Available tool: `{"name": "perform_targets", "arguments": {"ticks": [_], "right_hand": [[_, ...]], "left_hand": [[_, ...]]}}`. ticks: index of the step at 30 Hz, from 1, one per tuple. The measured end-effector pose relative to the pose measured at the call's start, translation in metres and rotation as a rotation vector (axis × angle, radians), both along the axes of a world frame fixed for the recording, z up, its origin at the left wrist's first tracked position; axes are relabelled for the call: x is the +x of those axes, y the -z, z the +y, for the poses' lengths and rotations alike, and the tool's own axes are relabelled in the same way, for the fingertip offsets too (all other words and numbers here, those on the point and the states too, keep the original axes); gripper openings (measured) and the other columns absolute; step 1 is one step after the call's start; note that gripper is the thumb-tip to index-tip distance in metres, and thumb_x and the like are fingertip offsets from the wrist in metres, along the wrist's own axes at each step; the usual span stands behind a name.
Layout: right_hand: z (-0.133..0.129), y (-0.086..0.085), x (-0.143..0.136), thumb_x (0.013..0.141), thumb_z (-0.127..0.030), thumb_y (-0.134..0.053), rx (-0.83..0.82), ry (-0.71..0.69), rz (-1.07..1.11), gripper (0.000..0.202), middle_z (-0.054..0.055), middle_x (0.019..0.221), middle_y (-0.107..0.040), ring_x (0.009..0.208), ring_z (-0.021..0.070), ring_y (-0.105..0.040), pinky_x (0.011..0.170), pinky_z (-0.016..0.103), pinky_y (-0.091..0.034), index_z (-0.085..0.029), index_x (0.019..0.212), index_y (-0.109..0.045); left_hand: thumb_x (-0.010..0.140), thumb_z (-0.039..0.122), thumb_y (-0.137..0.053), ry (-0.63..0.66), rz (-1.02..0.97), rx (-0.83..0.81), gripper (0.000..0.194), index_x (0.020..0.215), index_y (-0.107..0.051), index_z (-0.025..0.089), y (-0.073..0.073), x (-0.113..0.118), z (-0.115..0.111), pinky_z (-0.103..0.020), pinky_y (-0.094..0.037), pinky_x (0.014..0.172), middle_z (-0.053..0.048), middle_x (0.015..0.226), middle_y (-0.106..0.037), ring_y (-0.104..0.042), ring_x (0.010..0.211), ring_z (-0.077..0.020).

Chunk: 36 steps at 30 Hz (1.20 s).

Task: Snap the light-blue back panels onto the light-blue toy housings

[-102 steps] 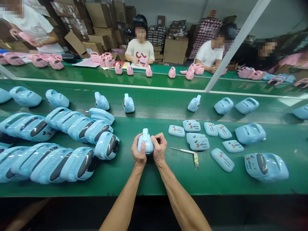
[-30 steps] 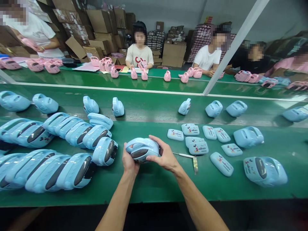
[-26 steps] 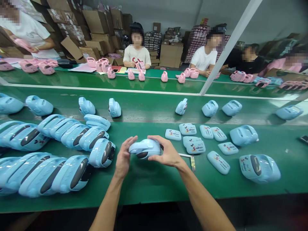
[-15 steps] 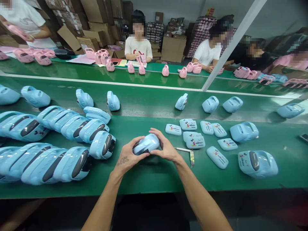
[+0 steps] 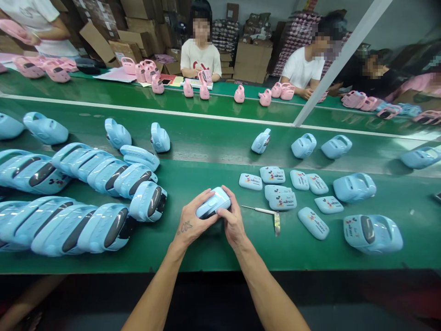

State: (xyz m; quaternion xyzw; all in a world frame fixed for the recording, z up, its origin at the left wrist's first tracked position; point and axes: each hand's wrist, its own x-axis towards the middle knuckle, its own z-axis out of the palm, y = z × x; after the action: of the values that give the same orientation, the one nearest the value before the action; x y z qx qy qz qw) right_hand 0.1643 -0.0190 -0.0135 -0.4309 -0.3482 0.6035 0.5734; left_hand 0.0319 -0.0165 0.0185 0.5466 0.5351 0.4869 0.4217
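A glossy light blue plastic housing [image 5: 216, 200] with a dark panel on its near side is held just above the green table. My left hand [image 5: 191, 219] wraps around its left side, thumb along the near edge. On the right side, my right hand [image 5: 234, 221] grips it with the thumb pressed at the near edge. Right of my hands lies a thin white-handled tool [image 5: 264, 210] with a metal shaft and a yellowish strip at its end. Light blue cover plates [image 5: 282, 200] printed with a cartoon mouse and "Mickey" lie beyond it.
Rows of similar blue housings [image 5: 99, 225] crowd the left. Two more housings [image 5: 374, 233] stand at the right. Single housings [image 5: 160, 138] are spaced along a belt [image 5: 210, 142] behind. Across a white rail [image 5: 220, 116], several people sit or stand by pink housings [image 5: 239, 94].
The housing has turned in my hands, with its dark panel still toward me. My right hand has drawn in closer, its thumb now on the housing's near edge. The camera view has shifted slightly.
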Motion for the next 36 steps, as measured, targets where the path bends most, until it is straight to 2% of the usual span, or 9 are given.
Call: {"name": "perform_targets", "arguments": {"ticks": [8,12,16,19,22,26,31,33,36], "right_hand": [[0.000,0.007,-0.012,0.067,-0.023,-0.062,-0.048,0.075,0.049,0.071,0.007,0.117,-0.068,0.101,0.0264,-0.064,0.092,0.041,-0.054,-0.023,0.137,-0.053],[0.010,0.004,0.017,0.071,-0.029,-0.069,0.067,-0.118,-0.024,0.071,0.008,0.133,-0.062,0.118,0.0293,-0.060,0.104,0.044,-0.048,-0.024,0.141,-0.052],[0.029,-0.005,0.055,0.069,-0.031,-0.080,0.257,-0.448,-0.287,0.078,0.006,0.152,-0.046,0.135,0.0304,-0.047,0.109,0.043,-0.044,-0.030,0.142,-0.052],[0.040,-0.001,0.057,0.061,-0.033,-0.088,0.247,-0.452,-0.284,0.081,0.007,0.139,-0.056,0.125,0.0283,-0.056,0.101,0.040,-0.050,-0.028,0.135,-0.055],[0.042,0.016,0.041,0.054,-0.041,-0.092,0.171,-0.376,-0.099,0.089,0.006,0.123,-0.064,0.110,0.0258,-0.065,0.093,0.039,-0.055,-0.028,0.131,-0.049],[0.039,0.031,0.032,0.056,-0.045,-0.090,0.170,-0.307,-0.146,0.088,0.007,0.126,-0.064,0.115,0.0258,-0.064,0.098,0.041,-0.052,-0.029,0.131,-0.044],[0.047,0.022,0.046,0.072,-0.051,-0.076,0.336,-0.212,-0.300,0.065,0.011,0.146,-0.055,0.137,0.0286,-0.050,0.116,0.044,-0.036,-0.023,0.128,-0.058],[0.055,0.017,0.043,0.086,-0.059,-0.057,0.349,-0.091,-0.262,0.055,0.012,0.137,-0.063,0.131,0.0287,-0.056,0.112,0.044,-0.041,-0.020,0.123,-0.064],[0.063,0.016,0.030,0.093,-0.065,-0.037,0.311,0.061,-0.353,0.061,0.012,0.108,-0.077,0.106,0.0293,-0.070,0.097,0.043,-0.052,-0.017,0.105,-0.074]], "left_hand": [[0.064,0.025,-0.082,-0.038,0.099,0.035,0.049,0.113,-0.077,0.029,0.006,0.004,-0.002,-0.046,-0.049,0.107,-0.004,0.132,-0.069,-0.065,0.120,-0.0317],[0.065,0.027,-0.083,-0.024,0.105,0.010,0.050,0.114,-0.076,0.029,0.004,0.002,0.003,-0.044,-0.047,0.108,-0.004,0.132,-0.069,-0.063,0.122,-0.0317],[0.058,0.028,-0.088,0.120,0.130,-0.021,0.055,0.112,-0.076,0.031,-0.015,-0.001,0.016,-0.041,-0.050,0.104,-0.002,0.115,-0.077,-0.069,0.109,-0.0312],[0.053,0.028,-0.090,0.199,0.204,-0.006,0.064,0.115,-0.074,0.031,-0.034,-0.006,0.026,-0.041,-0.053,0.096,-0.002,0.101,-0.077,-0.072,0.095,-0.0303],[0.045,0.026,-0.094,0.145,0.169,0.032,0.081,0.122,-0.069,0.030,-0.040,-0.018,0.031,-0.044,-0.048,0.104,-0.006,0.119,-0.072,-0.066,0.114,-0.0347],[0.044,0.025,-0.094,0.074,0.068,-0.031,0.092,0.130,-0.062,0.030,-0.015,-0.035,0.030,-0.049,-0.039,0.113,-0.008,0.137,-0.062,-0.055,0.131,-0.0356],[0.057,0.032,-0.089,0.042,0.009,-0.115,0.071,0.123,-0.064,0.026,0.020,-0.027,0.028,-0.045,-0.048,0.105,-0.008,0.119,-0.071,-0.067,0.111,-0.0287],[0.056,0.033,-0.090,0.056,0.050,-0.079,0.070,0.120,-0.066,0.024,0.025,-0.020,0.031,-0.045,-0.048,0.105,-0.008,0.118,-0.071,-0.068,0.109,-0.0282],[0.054,0.033,-0.091,0.104,0.023,-0.064,0.073,0.121,-0.065,0.024,0.028,-0.014,0.037,-0.044,-0.051,0.101,-0.008,0.118,-0.070,-0.068,0.108,-0.0277]]}}
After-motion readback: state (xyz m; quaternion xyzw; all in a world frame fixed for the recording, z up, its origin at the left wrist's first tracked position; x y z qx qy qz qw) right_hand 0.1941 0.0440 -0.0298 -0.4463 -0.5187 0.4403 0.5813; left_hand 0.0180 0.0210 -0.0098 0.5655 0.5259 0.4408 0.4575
